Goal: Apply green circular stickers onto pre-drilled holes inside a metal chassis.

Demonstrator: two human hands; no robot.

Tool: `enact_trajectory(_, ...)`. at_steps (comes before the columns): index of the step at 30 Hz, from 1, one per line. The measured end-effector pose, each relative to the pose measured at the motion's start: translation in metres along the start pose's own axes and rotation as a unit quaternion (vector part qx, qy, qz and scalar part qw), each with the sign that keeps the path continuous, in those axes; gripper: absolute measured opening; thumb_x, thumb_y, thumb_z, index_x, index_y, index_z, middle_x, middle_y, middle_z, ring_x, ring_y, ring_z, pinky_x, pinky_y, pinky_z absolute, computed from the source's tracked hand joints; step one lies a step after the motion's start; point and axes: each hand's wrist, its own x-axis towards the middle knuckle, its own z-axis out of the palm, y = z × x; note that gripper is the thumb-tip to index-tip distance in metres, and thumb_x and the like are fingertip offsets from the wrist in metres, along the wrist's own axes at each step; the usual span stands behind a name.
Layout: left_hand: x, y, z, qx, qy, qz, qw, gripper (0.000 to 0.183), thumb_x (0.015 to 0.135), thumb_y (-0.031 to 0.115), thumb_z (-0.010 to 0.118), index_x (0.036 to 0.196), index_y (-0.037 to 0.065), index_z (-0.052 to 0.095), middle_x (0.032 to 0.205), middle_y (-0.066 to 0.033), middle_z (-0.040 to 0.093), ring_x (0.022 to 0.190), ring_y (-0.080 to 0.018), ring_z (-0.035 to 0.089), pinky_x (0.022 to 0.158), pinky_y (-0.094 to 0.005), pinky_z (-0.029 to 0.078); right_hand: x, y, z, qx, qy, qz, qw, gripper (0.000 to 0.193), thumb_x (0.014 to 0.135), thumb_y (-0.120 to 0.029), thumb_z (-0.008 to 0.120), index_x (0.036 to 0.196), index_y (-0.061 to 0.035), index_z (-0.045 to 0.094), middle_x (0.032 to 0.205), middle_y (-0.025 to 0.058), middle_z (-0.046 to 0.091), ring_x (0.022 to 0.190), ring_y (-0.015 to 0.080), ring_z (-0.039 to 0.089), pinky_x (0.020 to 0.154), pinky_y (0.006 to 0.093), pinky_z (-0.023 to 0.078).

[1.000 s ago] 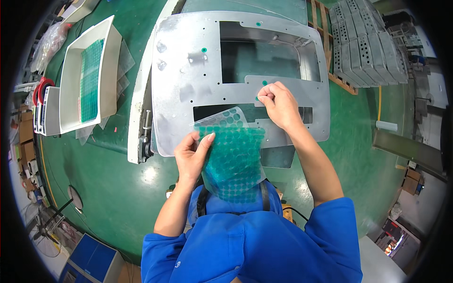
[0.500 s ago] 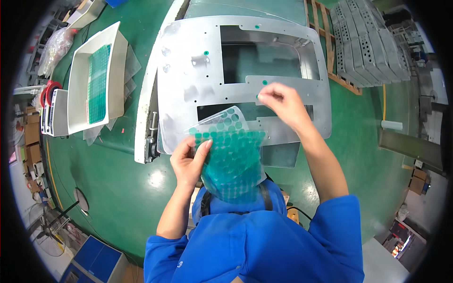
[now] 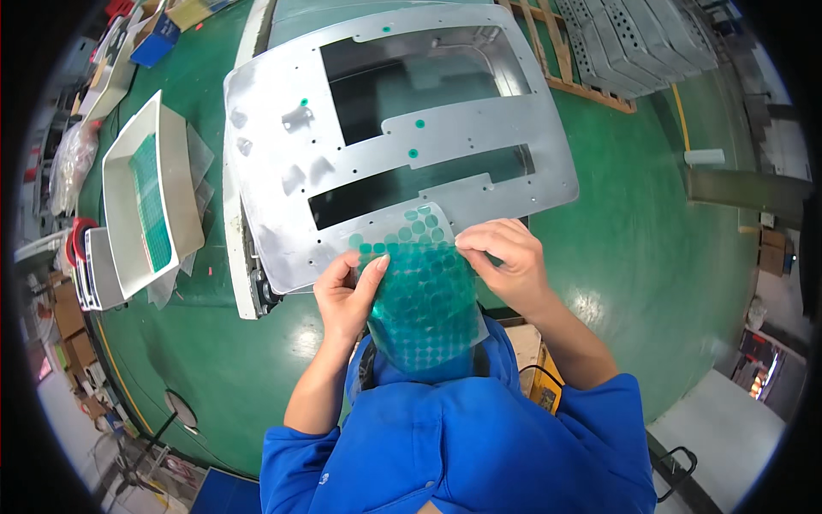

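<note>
My left hand (image 3: 349, 298) is closed on the left edge of clear sheets of green round stickers (image 3: 424, 300), its thumb on top. These sheets hang in front of my body, over the near edge of a metal panel (image 3: 274, 197). At their upper right corner my right hand (image 3: 509, 261) pinches with thumb and forefinger; whether a single sticker sits between the tips is too small to tell. The silvery panel has two large cutouts and many small holes. Several green round stickers (image 3: 419, 124) lie on its face, some around holes.
On the left stands a white bin (image 3: 184, 188) with green sheets (image 3: 152, 206) inside. Stacked grey metal parts (image 3: 629, 43) rest on a wooden pallet (image 3: 561, 51) at the far right. A pale beam (image 3: 242, 274) runs along the panel's left side, above the green floor (image 3: 634, 283).
My right hand has come back from the panel to the corner of the sticker sheets. A sticker it covered on the panel now shows. The view has turned, shifting the panel left.
</note>
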Motion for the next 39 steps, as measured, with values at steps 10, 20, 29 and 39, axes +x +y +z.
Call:
enact_trajectory(10,0.014,-0.008,0.01,0.014,-0.037,-0.01,0.999,0.01,0.076,0.004,0.068,0.081,0.001,0.061,0.068,0.0067,0.053,0.057,0.0011,0.039,0.049,-0.0143,0.029,-0.014,0.007,0.004,-0.003,0.049,0.069,0.996,0.013,0.066,-0.003,0.066,0.076,-0.008,0.059,0.078,0.0026,0.062,0.072,0.0194,0.058,0.067,0.0311,0.041)
enact_trajectory(20,0.023,-0.012,0.015,0.0,-0.009,-0.034,0.999,0.011,0.076,0.007,0.069,0.078,0.002,0.061,0.063,0.0087,0.049,0.053,0.0014,0.035,0.047,-0.015,0.025,-0.006,0.017,0.009,-0.015,0.055,0.068,0.996,0.007,0.075,-0.002,0.059,0.081,-0.0059,0.056,0.081,0.0043,0.062,0.075,0.0231,0.059,0.07,0.0317,0.043)
enact_trajectory(29,0.025,-0.011,0.016,-0.001,-0.007,-0.001,1.0,0.013,0.076,0.008,0.069,0.072,0.004,0.057,0.061,0.01,0.044,0.053,0.001,0.033,0.046,-0.0162,0.024,0.012,0.021,-0.007,0.105,-0.047,0.107,0.988,0.015,0.072,-0.003,0.064,0.086,-0.0022,0.062,0.085,0.0073,0.062,0.076,0.0194,0.059,0.07,0.0279,0.046)
enact_trajectory(39,0.023,-0.009,0.011,0.011,-0.043,0.028,0.999,0.014,0.075,0.004,0.069,0.07,0.004,0.056,0.062,0.0089,0.043,0.054,0.0009,0.032,0.046,-0.0159,0.023,0.009,0.011,-0.007,0.143,-0.077,0.175,0.971,0.013,0.072,-0.005,0.066,0.083,-0.0021,0.061,0.082,0.0071,0.062,0.073,0.0184,0.058,0.066,0.0269,0.045)
